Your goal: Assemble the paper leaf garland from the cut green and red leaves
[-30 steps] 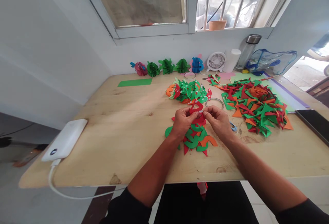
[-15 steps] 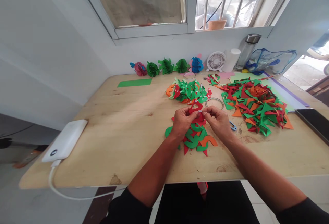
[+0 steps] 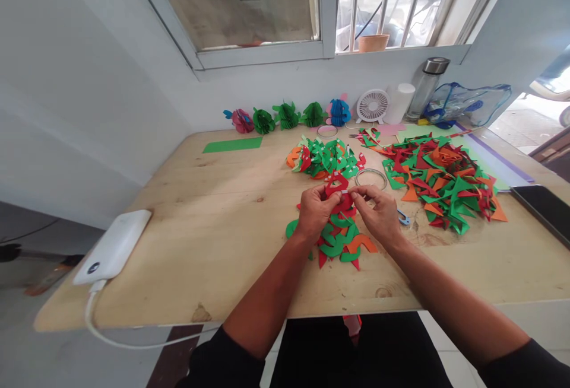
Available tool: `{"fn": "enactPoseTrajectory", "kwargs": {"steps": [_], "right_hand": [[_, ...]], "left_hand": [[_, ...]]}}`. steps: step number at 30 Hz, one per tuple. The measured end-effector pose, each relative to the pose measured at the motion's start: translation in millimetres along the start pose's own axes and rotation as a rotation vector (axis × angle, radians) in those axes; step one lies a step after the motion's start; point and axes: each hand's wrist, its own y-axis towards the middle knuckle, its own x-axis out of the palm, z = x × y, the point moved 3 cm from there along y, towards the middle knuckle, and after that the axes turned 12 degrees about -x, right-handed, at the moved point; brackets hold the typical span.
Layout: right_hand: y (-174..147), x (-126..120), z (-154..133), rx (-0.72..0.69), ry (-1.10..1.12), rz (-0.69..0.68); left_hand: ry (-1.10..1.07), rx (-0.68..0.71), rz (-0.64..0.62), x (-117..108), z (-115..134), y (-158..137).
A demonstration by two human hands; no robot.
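My left hand [image 3: 315,210] pinches a red paper cut-out [image 3: 337,185] with a hole in its middle, held above a small pile. A small white piece of tape [image 3: 344,191] lies across the cut-out's lower part. At its right edge my right hand [image 3: 376,207] has thumb and forefinger pressed together by the tape; how much of it they grip is partly hidden. Beneath both hands lie curved green, red and orange paper cut-outs [image 3: 333,241]. Just beyond them is a heap of cut-outs with white tape bits [image 3: 329,156].
Paper scraps [image 3: 449,183] are heaped at the right, beside a phone [image 3: 543,210]. A tape roll [image 3: 371,178] and a blue cutter [image 3: 403,218] lie near my right hand. Paper ornaments [image 3: 287,115], a fan [image 3: 373,106] and a bottle [image 3: 427,88] line the wall. A power bank [image 3: 113,245] sits left.
The view has shifted slightly. Both hands stay at the same spot on the red cut-out, and my right fingertips have moved only slightly beside the white tape.
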Motion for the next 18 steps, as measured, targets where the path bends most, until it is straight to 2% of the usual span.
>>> {"fn": "enactPoseTrajectory", "kwargs": {"steps": [8, 12, 18], "right_hand": [[1.2, -4.4, -2.0, -0.045, -0.035, 0.016], [2.7, -7.1, 3.7, 0.018, -0.017, 0.052], [3.9, -1.3, 8.9, 0.111, 0.174, -0.058]], "left_hand": [[0.000, 0.002, 0.032, -3.3, 1.8, 1.4], [0.004, 0.011, 0.064, -4.8, 4.2, 0.5], [0.029, 0.005, 0.023, -2.4, 4.9, -2.7]]}}
